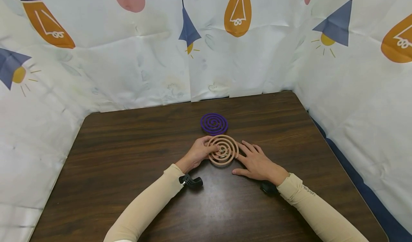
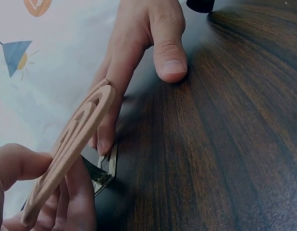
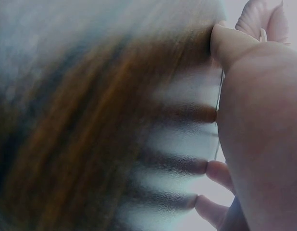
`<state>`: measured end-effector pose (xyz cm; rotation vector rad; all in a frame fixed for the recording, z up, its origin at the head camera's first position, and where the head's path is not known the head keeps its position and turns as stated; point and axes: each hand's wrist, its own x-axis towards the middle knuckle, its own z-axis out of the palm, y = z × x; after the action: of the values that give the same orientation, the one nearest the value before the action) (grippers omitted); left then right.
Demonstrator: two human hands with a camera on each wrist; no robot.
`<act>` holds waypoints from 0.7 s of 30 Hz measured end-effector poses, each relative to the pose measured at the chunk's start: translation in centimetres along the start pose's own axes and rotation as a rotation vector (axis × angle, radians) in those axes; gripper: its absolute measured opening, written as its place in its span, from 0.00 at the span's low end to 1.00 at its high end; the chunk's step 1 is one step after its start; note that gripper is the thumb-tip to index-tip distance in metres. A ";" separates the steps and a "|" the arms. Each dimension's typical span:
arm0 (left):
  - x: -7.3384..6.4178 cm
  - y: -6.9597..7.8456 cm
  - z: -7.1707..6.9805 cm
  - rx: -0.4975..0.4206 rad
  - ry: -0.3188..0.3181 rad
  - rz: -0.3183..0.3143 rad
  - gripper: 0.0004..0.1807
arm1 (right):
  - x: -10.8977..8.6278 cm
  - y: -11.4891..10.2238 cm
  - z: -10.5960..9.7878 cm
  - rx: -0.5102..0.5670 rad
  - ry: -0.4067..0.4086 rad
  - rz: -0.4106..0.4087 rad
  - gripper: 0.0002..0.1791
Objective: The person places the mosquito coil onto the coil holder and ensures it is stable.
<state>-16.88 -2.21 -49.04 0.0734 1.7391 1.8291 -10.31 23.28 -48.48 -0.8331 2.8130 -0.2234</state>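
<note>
A beige spiral mosquito coil [image 1: 222, 136] is pinched between the thumb and fingers of my left hand [image 1: 195, 155]. In the left wrist view the coil [image 2: 74, 144] tilts above the tabletop, its edge raised. Beneath it lies a small metal stand [image 2: 113, 166], mostly hidden by the coil and fingers. My right hand [image 1: 259, 165] spreads low over the table at the coil's right side, fingers extended. One of its fingertips appears to touch the metal stand. Just beyond the beige coil, a purple spiral coil [image 1: 214, 121] lies on the table.
The dark wood-grain table [image 1: 128, 156] has rounded far corners. A white curtain [image 1: 154, 63] printed with lamps and bulbs hangs along the back and sides. Black wrist straps [image 1: 191, 182] sit on both forearms, over pale sleeves [image 1: 145, 206].
</note>
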 end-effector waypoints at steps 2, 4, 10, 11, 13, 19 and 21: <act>0.0 0.0 0.0 0.000 0.002 -0.002 0.30 | 0.0 0.0 0.0 0.001 -0.001 0.000 0.42; -0.1 0.0 0.0 -0.002 0.005 -0.004 0.31 | 0.0 0.0 0.0 0.001 -0.002 0.000 0.42; -0.2 0.0 0.0 -0.011 0.009 0.002 0.32 | 0.0 -0.1 0.0 -0.001 0.002 -0.001 0.42; -0.2 0.0 0.0 -0.009 0.008 0.005 0.32 | 0.0 -0.1 0.0 -0.001 0.003 -0.001 0.42; -0.3 0.0 0.0 -0.012 0.011 0.004 0.31 | -0.1 -0.1 -0.1 -0.001 0.002 -0.001 0.42; -0.4 0.2 0.1 -0.008 0.015 -0.005 0.32 | -0.1 -0.1 -0.1 0.007 -0.003 0.000 0.42; -0.4 0.3 0.1 -0.007 0.015 -0.006 0.32 | -0.1 -0.1 -0.1 0.009 -0.003 0.001 0.42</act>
<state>-16.62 -2.25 -48.61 0.0517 1.7417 1.8352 -10.16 23.28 -48.36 -0.8291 2.8075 -0.2343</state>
